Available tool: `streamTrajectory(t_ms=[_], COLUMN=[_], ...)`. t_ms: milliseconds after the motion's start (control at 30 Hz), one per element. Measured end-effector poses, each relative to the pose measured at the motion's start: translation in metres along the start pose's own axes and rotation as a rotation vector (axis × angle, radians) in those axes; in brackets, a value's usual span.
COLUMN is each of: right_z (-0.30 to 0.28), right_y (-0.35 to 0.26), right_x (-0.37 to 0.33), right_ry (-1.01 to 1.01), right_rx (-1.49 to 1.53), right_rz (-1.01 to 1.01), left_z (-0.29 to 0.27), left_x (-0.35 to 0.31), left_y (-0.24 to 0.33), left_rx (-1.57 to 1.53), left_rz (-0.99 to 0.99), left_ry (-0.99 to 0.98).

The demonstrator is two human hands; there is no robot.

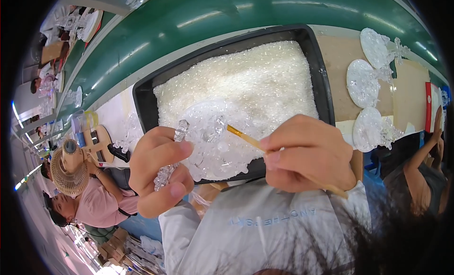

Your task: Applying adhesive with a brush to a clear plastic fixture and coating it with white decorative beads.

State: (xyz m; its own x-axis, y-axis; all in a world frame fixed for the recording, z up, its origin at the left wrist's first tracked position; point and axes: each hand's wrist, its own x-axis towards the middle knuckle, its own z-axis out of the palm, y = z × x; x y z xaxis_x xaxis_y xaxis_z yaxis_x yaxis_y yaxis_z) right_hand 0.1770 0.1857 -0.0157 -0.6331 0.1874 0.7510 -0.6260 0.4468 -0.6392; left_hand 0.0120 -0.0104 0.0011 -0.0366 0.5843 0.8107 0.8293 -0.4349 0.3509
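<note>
While the left hand (161, 173) steadies the work, the right hand (307, 154) brings a thin brush (283, 158) to it.

Head view. Left: fingers curled in with no slack, gripping a clear beaded piece (166, 176); a faceted lump of the same clear stuff shows above the index finger. Right: thumb and fingers pinched together on the brush handle, which slants back under the palm toward the wrist. The brush tip points left, at or just beside a raised part of a clear disc (227, 154); contact cannot be told. The disc sits between the two hands, in front of the near part of a black tray (323, 93). Whether it rests on the white granules (246, 69) in the tray or is held above them is unclear; so is whether the beaded piece is joined to it.

Surroundings: right of the tray, three more clear discs (363, 83) stand in a row, knobbly clear parts to their right, with brown board (333, 52) beneath. Beyond the tray runs a green tabletop (255, 15). Left: a beige fan (69, 168) and a person in a pink shirt (97, 204). Far right: another person's forearm (417, 173), raised, near a red-edged item (428, 107).
</note>
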Motion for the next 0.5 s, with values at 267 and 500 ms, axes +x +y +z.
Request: streamTrajectory(t_ms=[267,500], right_z=[-0.008,-0.012], right_y=[0.002,-0.003], right_x=[-0.005,-0.011], right_ry=[0.144,0.129], right_rx=[0.072,0.044], right_rz=[0.175,0.199], left_z=[0.001,0.010], left_x=[0.004,0.001], left_y=[0.018,0.018], left_rx=[0.081,0.141], left_rz=[-0.149,-0.174], left_ry=[0.069,0.230])
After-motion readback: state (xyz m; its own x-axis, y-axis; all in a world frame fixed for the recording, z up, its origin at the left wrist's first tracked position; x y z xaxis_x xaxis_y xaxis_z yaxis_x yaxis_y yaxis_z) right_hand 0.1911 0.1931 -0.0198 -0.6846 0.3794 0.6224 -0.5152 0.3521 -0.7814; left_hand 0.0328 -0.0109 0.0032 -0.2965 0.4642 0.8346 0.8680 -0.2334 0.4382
